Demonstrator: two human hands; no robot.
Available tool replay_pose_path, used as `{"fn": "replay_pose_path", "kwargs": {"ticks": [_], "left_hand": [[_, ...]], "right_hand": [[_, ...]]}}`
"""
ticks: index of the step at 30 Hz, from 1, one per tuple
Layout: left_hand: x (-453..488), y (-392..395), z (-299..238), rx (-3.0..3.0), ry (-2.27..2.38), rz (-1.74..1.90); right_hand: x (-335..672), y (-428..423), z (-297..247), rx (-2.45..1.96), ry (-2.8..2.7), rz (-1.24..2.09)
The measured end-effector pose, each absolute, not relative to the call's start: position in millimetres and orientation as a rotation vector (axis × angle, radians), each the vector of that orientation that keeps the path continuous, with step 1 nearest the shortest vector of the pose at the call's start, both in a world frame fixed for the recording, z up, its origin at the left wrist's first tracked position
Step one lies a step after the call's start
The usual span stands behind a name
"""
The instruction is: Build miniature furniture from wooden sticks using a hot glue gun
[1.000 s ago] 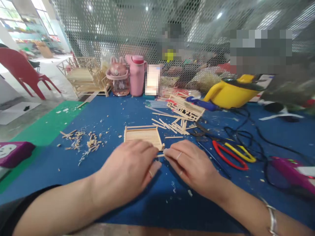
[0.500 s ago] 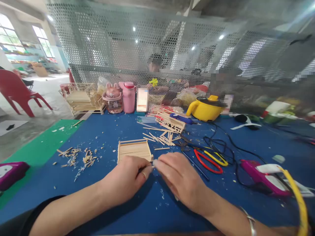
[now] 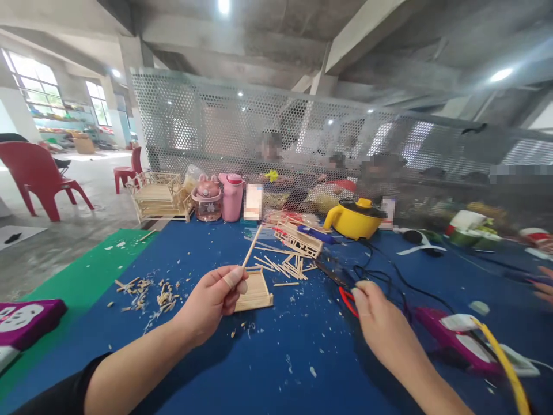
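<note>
My left hand [image 3: 222, 291] has thumb and fingers pinched together on one slim, straight wooden stick [image 3: 253, 246], its free end slanting up toward the tabletop's far edge. My right hand [image 3: 375, 311] is at one pair of pliers [image 3: 333, 275], dark metal with a red looped handle; whether my fingers are clamped around it I cannot tell. Partly hidden by my left hand lies one shallow wooden frame [image 3: 257, 293], floored with close parallel sticks, on the blue tabletop [image 3: 276, 374]. Nearer the far edge, loose sticks [image 3: 298, 267], too jumbled to count, lie beside one latticed wooden piece [image 3: 300, 241]. Toward the left edge sit two heaps of splintery scraps [image 3: 165, 297]. Along the far edge stand two pink bottles [image 3: 232, 202] and one upright panel [image 3: 253, 203], blurred past reading.
</note>
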State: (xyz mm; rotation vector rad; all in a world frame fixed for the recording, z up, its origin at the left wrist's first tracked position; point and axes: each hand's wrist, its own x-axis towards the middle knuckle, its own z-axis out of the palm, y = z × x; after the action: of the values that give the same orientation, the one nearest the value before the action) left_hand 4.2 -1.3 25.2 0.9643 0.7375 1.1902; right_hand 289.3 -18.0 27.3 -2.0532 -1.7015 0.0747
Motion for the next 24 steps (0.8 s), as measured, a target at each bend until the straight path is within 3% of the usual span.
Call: {"fn": "replay_pose_path", "kwargs": {"ticks": [5,8,15,19,24], "left_hand": [[10.2,-15.8,29.7,1.282,0.713,0.966],[16.4,-23.1,23.9,1.450,0.683,0.800],[12.8,-25.2,23.3,1.476,0.606,0.914],[13.8,-33.1,31.4,1.615,0.535,0.914],[16.2,-38.3,26.2,1.537,0.599,0.856]], "right_hand": [[239.9,-57.6,51.7,-1.293,-1.063,1.112],[209.9,-70.3,45.1,-1.125,-0.912,1.417],[186.8,-58.0,1.4,-0.757,-1.199,1.469],[180.6,-57.6,-2.4,-0.834,-1.622,1.376],[182.3,-67.5,13.2,-0.887,-1.671,1.262]]}}
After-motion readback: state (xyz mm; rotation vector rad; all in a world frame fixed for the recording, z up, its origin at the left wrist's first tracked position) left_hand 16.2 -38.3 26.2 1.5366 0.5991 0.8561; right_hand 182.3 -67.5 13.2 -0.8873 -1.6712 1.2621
